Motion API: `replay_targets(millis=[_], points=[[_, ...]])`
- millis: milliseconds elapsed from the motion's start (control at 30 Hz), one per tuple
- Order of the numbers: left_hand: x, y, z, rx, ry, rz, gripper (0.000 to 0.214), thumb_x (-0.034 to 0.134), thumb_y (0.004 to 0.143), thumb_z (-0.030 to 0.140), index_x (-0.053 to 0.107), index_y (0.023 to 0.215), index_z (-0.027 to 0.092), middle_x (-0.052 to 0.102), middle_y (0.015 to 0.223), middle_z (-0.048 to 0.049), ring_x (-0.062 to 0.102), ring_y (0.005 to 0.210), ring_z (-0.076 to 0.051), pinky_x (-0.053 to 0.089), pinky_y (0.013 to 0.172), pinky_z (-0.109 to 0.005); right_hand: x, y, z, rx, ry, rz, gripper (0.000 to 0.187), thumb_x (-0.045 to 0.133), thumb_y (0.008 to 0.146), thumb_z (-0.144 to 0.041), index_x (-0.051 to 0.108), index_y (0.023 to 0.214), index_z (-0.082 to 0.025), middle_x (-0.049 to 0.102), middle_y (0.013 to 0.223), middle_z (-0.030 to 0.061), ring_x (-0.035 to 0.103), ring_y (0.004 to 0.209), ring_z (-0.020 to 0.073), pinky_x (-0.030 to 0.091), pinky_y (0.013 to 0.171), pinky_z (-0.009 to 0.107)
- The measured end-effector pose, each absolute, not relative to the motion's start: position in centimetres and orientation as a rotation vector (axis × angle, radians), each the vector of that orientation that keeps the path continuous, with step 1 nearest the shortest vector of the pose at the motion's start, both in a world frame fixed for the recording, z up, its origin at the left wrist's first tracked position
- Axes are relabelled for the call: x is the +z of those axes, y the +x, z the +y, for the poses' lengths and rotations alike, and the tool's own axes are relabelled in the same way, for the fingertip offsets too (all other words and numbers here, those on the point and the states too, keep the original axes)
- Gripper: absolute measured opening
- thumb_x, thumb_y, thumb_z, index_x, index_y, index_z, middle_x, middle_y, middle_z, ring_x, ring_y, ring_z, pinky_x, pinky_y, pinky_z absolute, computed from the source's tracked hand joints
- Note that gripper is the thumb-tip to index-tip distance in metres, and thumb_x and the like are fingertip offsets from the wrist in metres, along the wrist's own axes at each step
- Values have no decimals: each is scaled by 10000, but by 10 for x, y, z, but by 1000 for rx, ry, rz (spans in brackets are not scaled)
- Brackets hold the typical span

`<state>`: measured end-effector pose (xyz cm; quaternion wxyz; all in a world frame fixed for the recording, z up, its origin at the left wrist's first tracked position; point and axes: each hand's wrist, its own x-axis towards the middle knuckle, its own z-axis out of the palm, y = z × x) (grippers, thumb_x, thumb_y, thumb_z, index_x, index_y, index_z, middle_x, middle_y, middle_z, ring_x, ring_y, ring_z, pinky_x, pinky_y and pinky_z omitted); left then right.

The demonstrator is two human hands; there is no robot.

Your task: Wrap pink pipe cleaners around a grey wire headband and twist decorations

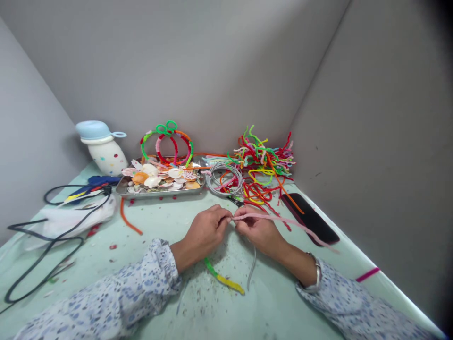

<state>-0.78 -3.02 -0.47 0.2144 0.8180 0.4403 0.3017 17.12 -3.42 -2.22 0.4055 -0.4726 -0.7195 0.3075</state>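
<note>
The pale green worktop [166,222] carries a metal tray [122,191] and a white jar [106,156] at its back left, black cable [53,241] along the left edge, a pipe-cleaner pile [264,165] in the back right corner, and a dark phone [311,219] by the right edge.

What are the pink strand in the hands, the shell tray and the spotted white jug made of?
The pink strand, pinched by left hand and right hand: likely a pipe cleaner, fuzzy pile, stiff enough to jut out unsupported. The tray: seemingly metal, grey with dull sheen on its rim. The jug: smooth white with coloured dots, plastic or glazed ceramic; unclear which.
</note>
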Motion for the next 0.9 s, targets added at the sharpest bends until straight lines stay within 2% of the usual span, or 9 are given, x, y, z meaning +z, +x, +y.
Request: replay_targets(millis=[200, 467, 633, 800, 900], points=[[-7, -8, -28, 806, 2259, 1220, 234, 484, 883, 151, 716, 898, 178, 630, 802, -32, 592, 769, -164, 423, 686, -261, -12, 173, -38, 575, -1119, -1964, 167, 549, 744, -78, 645, 787, -208, 638, 768, -6, 579, 713, 137, 430, 665, 247], [-5, -7, -28, 756, 2214, 1252, 251, 477, 868, 148, 723, 910, 173, 670, 826, -43, 607, 792, -177, 438, 733, -280, -15, 181, -33, 507, -1001, -2133, 97, 573, 812, -165, 661, 829, -202, 643, 780, 27, 580, 719, 157, 438, 651, 266], [-5, -8, -27, 727, 2177, 1271, 240, 482, 854, 152, 720, 889, 170, 680, 837, -43, 610, 805, -181, 437, 740, -280, -15, 181, -31, 441, -929, -2202, 129, 547, 872, -197, 672, 840, -183, 632, 755, 39, 568, 707, 153, 425, 630, 256], [-7, -10, -25, 755, 2122, 1274, 231, 486, 865, 182, 715, 890, 166, 676, 837, -42, 606, 806, -178, 437, 751, -275, -15, 181, -31, 555, -945, -2119, 164, 535, 893, -225, 695, 888, -186, 656, 801, 45, 587, 740, 149, 443, 661, 255], [-5, -9, -26, 775, 2107, 1250, 227, 485, 870, 184, 710, 892, 164, 670, 836, -41, 604, 806, -174, 436, 748, -270, -17, 181, -29, 731, -1046, -1997, 162, 548, 884, -253, 696, 863, -193, 646, 764, 26, 588, 701, 142, 446, 643, 253]])
